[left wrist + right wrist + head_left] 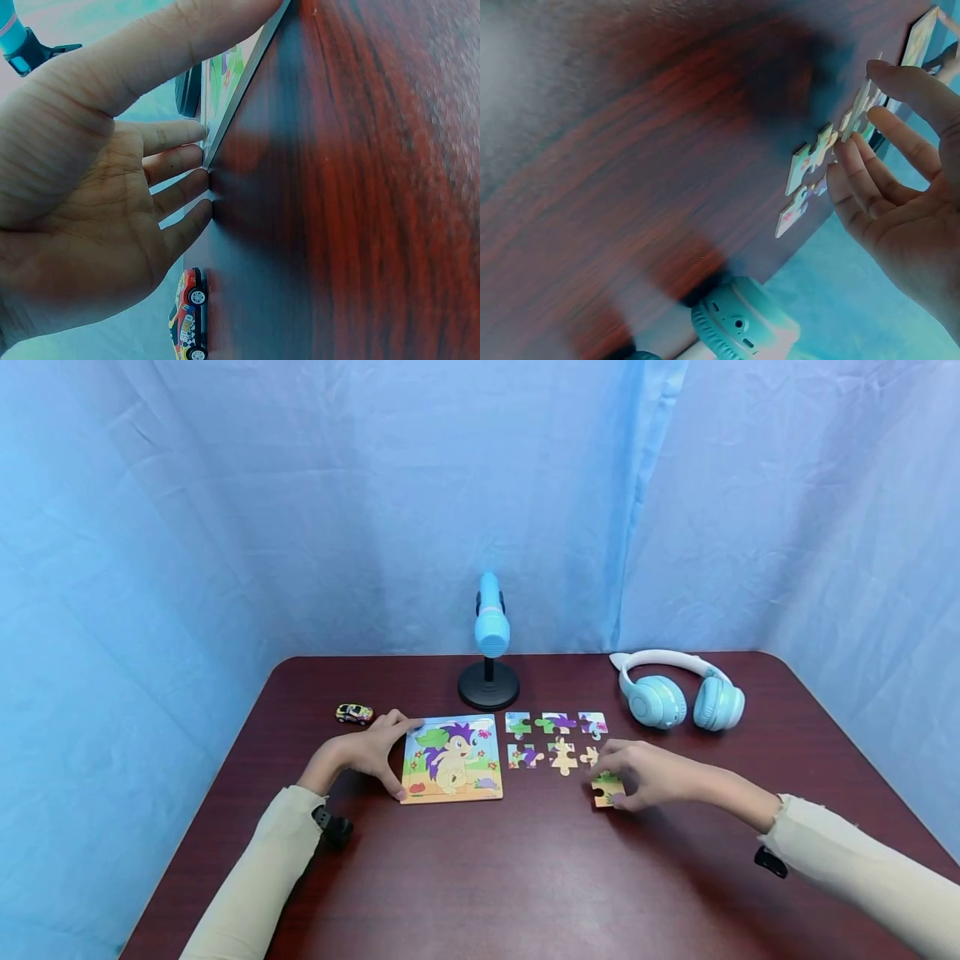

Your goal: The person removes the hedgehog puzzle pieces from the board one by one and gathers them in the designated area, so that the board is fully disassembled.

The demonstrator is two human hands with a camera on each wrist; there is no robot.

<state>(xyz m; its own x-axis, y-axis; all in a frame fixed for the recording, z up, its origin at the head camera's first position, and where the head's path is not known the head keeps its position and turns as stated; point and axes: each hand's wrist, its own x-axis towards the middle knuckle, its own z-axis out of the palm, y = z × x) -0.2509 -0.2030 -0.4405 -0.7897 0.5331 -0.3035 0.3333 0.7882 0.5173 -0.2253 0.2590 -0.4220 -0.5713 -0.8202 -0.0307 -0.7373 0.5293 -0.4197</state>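
Note:
A framed puzzle board (452, 760) with a purple-spined hedgehog picture lies flat on the table. My left hand (375, 749) spans its left side, thumb at the lower corner and fingers at the upper one; in the left wrist view, the straight fingers (180, 191) rest by its edge. To the board's right, puzzle pieces (556, 723) lie in two rows. My right hand (651, 772) pinches a green and yellow puzzle piece (608, 793) between thumb and fingers, just in front of the lower row. In the right wrist view this piece (860, 105) appears edge-on, tilted above the tabletop.
A light blue microphone (492, 627) on a round black stand (488, 687) stands behind the board. White and mint headphones (657, 702) lie at the back right. A small toy car (354, 714) sits left of the board. Blue curtains (420, 510) surround the dark wooden table (480, 877).

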